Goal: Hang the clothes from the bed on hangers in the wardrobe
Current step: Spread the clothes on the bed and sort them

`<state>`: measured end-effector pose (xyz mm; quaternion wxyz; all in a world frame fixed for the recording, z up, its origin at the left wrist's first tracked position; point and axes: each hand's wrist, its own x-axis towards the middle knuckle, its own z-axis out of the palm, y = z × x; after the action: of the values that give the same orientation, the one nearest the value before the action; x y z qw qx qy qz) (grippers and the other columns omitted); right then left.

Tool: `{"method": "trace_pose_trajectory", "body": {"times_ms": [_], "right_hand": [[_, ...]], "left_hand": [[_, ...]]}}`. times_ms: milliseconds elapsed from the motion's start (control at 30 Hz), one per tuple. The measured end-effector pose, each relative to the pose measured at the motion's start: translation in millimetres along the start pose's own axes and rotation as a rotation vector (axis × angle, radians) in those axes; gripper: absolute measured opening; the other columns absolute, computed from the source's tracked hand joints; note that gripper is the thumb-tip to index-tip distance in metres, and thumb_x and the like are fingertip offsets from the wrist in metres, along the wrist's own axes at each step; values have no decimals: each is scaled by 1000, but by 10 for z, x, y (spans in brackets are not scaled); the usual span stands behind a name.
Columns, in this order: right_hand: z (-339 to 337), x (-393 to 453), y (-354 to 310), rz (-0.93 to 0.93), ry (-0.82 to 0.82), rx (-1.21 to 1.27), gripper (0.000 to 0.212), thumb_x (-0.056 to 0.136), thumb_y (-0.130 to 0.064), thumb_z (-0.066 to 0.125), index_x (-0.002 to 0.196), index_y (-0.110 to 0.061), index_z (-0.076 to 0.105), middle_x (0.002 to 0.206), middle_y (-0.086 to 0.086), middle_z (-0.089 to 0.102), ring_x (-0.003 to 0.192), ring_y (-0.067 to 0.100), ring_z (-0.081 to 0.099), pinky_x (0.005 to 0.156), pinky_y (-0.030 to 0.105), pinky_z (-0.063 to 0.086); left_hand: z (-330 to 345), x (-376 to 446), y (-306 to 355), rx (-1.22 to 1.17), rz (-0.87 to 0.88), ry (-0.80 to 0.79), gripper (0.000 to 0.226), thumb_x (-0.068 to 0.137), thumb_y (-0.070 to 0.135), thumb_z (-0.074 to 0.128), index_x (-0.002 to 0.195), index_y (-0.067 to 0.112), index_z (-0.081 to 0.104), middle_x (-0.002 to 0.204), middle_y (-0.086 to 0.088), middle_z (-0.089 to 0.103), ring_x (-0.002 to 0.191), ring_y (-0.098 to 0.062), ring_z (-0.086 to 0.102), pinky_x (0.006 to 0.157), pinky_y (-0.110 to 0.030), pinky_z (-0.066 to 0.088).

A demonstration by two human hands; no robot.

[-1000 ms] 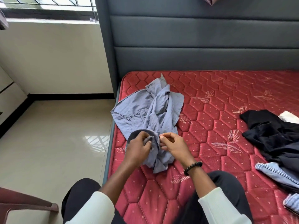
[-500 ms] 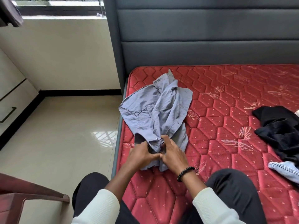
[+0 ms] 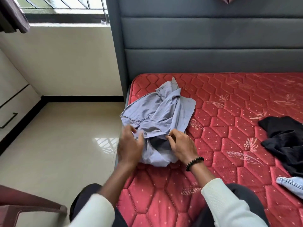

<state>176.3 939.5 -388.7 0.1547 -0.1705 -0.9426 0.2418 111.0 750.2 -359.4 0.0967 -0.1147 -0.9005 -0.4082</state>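
Note:
A crumpled grey-blue shirt lies near the left edge of the red quilted mattress. My right hand pinches a hem of the shirt at its near end, fingers curled on the cloth. My left hand hovers blurred at the shirt's near-left side, fingers spread and loose, holding nothing. A black garment and a piece of light denim lie at the right of the mattress. No hanger or wardrobe rail is in view.
A grey padded headboard stands behind the mattress. Shiny beige floor lies to the left, with cream drawer fronts at the far left and a dark red chair at the bottom left. My knees rest on the mattress edge.
My left hand has let go of the shirt and moved left, fingers spreading. My right hand has kept its pinch on the hem. The view has shifted right.

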Motion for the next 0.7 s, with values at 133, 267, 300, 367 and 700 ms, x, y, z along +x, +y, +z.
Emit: {"method": "trace_pose_trajectory", "body": {"times_ms": [133,267,300,367,700], "right_hand": [[-18,-27,-19,-8,-90,60,13,93,-35,67,93,-22,65,95,3,72,91,26,66,75,36,49],[21,-146,-30,-31,-231,47,8,89,-30,71,92,-23,67,93,0,72,91,21,66,78,34,51],[34,-197,-33,-39,-244,46,8,88,-30,71,90,-23,66,92,0,71,91,21,66,78,33,51],[69,-288,-59,-58,-257,16,9,87,-29,70,89,-23,64,93,-1,70,92,21,65,76,31,47],[164,-584,-261,195,-175,484,7,88,-20,75,87,-17,68,73,-5,66,68,8,61,65,23,44]], "left_hand": [[541,-705,-225,-106,-385,-390,44,86,49,69,107,12,57,102,-10,69,101,-31,64,85,-38,49],[746,-756,-341,-248,-655,-232,62,78,31,81,120,-3,51,125,-26,59,120,-39,53,99,-40,43],[758,-770,-323,-282,-689,-203,61,75,26,84,118,-2,51,123,-25,59,119,-38,53,99,-40,43],[797,-793,-262,-409,-807,-87,60,70,17,86,116,2,50,120,-23,60,115,-38,56,96,-40,46],[373,-710,4,-1322,-860,-154,28,83,-17,62,90,9,55,69,-4,67,59,-13,68,58,-21,56]]}}
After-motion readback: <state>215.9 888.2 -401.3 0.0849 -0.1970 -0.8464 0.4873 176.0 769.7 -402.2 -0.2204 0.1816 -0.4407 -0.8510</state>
